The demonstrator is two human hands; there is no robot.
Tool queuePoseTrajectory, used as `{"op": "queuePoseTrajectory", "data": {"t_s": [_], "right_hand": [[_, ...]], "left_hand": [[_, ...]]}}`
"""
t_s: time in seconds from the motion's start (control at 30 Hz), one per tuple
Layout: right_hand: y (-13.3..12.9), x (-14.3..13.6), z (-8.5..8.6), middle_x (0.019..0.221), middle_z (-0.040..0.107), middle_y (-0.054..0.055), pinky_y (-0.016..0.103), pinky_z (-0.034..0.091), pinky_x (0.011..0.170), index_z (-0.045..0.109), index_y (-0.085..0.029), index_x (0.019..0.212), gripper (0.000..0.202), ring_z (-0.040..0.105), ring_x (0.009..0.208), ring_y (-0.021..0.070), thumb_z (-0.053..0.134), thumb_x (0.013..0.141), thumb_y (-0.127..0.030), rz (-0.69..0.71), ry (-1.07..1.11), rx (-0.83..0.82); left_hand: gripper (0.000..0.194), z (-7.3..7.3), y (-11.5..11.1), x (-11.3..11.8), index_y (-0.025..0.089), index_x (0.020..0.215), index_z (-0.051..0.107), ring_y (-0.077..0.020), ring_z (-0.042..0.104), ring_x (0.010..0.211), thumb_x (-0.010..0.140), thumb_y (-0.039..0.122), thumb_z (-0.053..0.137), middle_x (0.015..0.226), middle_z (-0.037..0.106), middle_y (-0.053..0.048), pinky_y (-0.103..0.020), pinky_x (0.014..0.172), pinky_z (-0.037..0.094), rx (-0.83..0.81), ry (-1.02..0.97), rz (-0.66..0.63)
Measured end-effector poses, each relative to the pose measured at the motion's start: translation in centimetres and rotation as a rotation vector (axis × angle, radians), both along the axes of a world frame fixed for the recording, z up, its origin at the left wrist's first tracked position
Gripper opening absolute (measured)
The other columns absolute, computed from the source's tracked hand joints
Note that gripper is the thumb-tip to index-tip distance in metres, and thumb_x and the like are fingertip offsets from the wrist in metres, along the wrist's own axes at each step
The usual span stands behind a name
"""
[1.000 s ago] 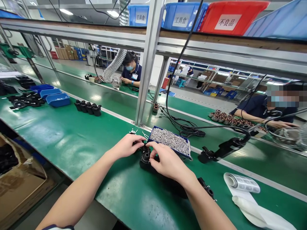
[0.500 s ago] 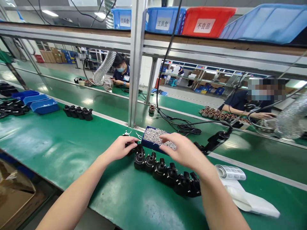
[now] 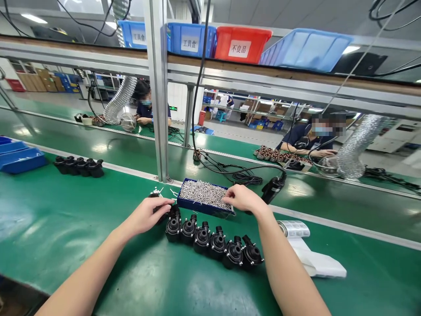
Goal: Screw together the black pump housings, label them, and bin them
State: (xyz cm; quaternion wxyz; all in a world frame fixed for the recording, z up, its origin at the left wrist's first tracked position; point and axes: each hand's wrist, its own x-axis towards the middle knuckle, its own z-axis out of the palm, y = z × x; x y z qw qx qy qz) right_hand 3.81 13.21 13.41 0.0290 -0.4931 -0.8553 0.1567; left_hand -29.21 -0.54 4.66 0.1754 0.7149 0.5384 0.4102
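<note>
A blue box (image 3: pixel 205 206) full of small metal screws rests on the green bench. The fingers of my right hand (image 3: pixel 241 198) are bent together over the screws at its right end; anything between the fingertips is too small to make out. My left hand (image 3: pixel 149 213) has thumb and fingers close together beside a black part (image 3: pixel 173 226) at the left end of the row, and what it may hold is hidden. Several black round housings with screws round their rims (image 3: pixel 218 241) stand in a slanting row below the box. White pins (image 3: pixel 157 191) lie behind my left hand.
Four black parts stand at left (image 3: pixel 79 166) near blue trays (image 3: pixel 23 160). A black electric screwdriver (image 3: pixel 273 188) and a label roll (image 3: pixel 296 229) are at right. A metal post (image 3: pixel 158 109) rises behind the box. Two people sit across the bench.
My right hand has come down onto the screws at the box's right end, its fingers closer together. My left hand stays by the left end of the row. The view has shifted right.
</note>
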Motion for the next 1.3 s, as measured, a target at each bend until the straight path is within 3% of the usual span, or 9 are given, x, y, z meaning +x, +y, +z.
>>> {"op": "queuePoseTrajectory", "data": {"t_s": [0.13,0.27,0.43,0.53,0.63,0.73,0.8,1.2,1.3], "right_hand": [[0.6,-0.2,-0.7,0.070,0.072,0.003,0.027,0.039,0.061,0.069,-0.018,0.067,0.021,0.062,0.067,0.0164,0.067,0.088,-0.018,0.015,0.017,-0.040],[-0.2,-0.1,0.6,0.076,0.073,0.005,0.028,0.042,0.063,0.069,-0.017,0.074,0.019,0.064,0.069,0.0182,0.062,0.092,-0.018,-0.003,0.057,-0.020],[-6.7,-3.1,2.5,0.096,0.073,0.007,0.033,0.051,0.075,0.066,-0.021,0.096,0.018,0.066,0.084,0.0222,0.055,0.103,-0.032,0.022,0.371,0.209],[-11.4,-7.1,0.4,0.109,0.068,0.011,0.041,0.055,0.095,0.063,-0.020,0.095,0.013,0.065,0.105,0.0265,0.054,0.104,-0.022,0.341,0.520,0.320],[-13.6,-10.6,-3.3,0.126,0.062,0.016,0.049,0.058,0.097,0.064,-0.019,0.095,0.008,0.060,0.118,0.0327,0.060,0.098,-0.013,0.455,0.468,0.415],[-13.3,-11.9,-6.0,0.133,0.058,0.019,0.055,0.060,0.097,0.064,-0.018,0.097,0.009,0.055,0.125,0.0375,0.062,0.095,-0.010,0.434,0.393,0.482],[-12.7,-11.9,-6.8,0.131,0.057,0.019,0.056,0.059,0.098,0.064,-0.018,0.096,0.009,0.053,0.126,0.0373,0.061,0.096,-0.010,0.428,0.391,0.496],[-12.7,-11.7,-6.8,0.138,0.058,0.021,0.053,0.058,0.101,0.068,-0.017,0.098,0.013,0.051,0.133,0.0364,0.062,0.095,-0.006,0.544,0.330,0.642],[-12.7,-11.3,-5.9,0.139,0.060,0.021,0.056,0.057,0.104,0.071,-0.016,0.099,0.008,0.053,0.135,0.0394,0.071,0.093,-0.011,0.608,0.319,0.631]], "left_hand": [[0.034,0.3,-0.2,0.3,0.020,0.115,0.081,-0.0238,0.077,0.090,0.104,0.041,0.057,0.103,0.083,-0.008,-0.032,0.087,0.063,-0.032,0.012,-0.031],[0.034,0.7,-0.3,0.7,0.019,0.114,0.080,-0.0230,0.077,0.086,0.104,0.039,0.055,0.095,0.082,-0.008,-0.031,0.084,0.063,-0.034,-0.002,-0.047],[0.034,0.6,-0.3,0.7,0.018,0.117,0.079,-0.0218,0.075,0.083,0.103,0.035,0.054,0.093,0.082,-0.007,-0.031,0.084,0.061,-0.029,-0.010,-0.067],[0.034,0.5,-0.3,0.6,0.017,0.120,0.078,-0.0207,0.074,0.082,0.103,0.032,0.052,0.093,0.081,-0.006,-0.030,0.081,0.059,-0.025,-0.021,-0.067],[0.034,0.7,-0.3,0.5,0.018,0.118,0.077,-0.0203,0.073,0.084,0.103,0.030,0.049,0.097,0.081,-0.006,-0.029,0.080,0.056,-0.038,-0.017,-0.073],[0.033,1.0,-0.3,0.4,0.018,0.117,0.077,-0.0209,0.073,0.087,0.103,0.029,0.050,0.102,0.081,-0.006,-0.029,0.081,0.055,-0.045,-0.021,-0.063],[0.033,1.0,-0.2,0.3,0.018,0.117,0.077,-0.0217,0.074,0.089,0.102,0.030,0.050,0.105,0.081,-0.007,-0.030,0.082,0.055,-0.040,-0.035,-0.048],[0.030,0.4,-0.1,0.1,0.020,0.114,0.078,-0.0234,0.075,0.092,0.101,0.033,0.054,0.107,0.082,-0.007,-0.032,0.083,0.057,-0.027,-0.078,-0.039],[0.032,0.5,-0.1,0.1,0.020,0.114,0.078,-0.0239,0.076,0.093,0.101,0.036,0.054,0.108,0.082,-0.007,-0.032,0.085,0.059,-0.028,-0.074,-0.031]]}}
